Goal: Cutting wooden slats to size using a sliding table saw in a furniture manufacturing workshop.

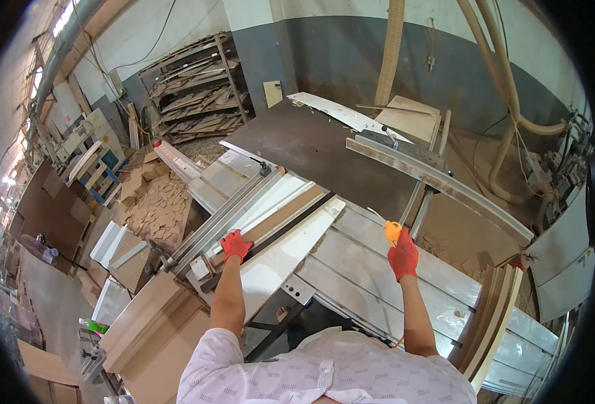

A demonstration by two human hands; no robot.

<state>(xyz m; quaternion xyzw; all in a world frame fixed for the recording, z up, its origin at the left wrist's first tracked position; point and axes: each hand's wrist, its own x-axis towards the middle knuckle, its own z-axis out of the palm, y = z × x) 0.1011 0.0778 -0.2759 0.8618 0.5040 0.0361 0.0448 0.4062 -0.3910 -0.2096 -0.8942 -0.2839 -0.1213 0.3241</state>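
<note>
My right hand (pixel 403 257), in a red glove, is closed around an orange tape measure (pixel 393 231) above the grey metal table (pixel 358 249). My left hand (pixel 235 246), also red-gloved, lies with its fingers apart on the near end of a long brown board strip (pixel 285 214). Alongside that strip run a dark bar (pixel 301 225) and a white panel (pixel 289 254). A metal rail (pixel 225 214) lies to the left of my left hand.
Beyond the metal table spreads a dark worktop (pixel 297 145), with a metal fence (pixel 439 178) across its right part. Upright boards (pixel 493 323) stand at my right. Stacked brown panels (pixel 146 323) are at left, and offcuts (pixel 159 209) cover the floor. Shelving (pixel 196 87) stands behind.
</note>
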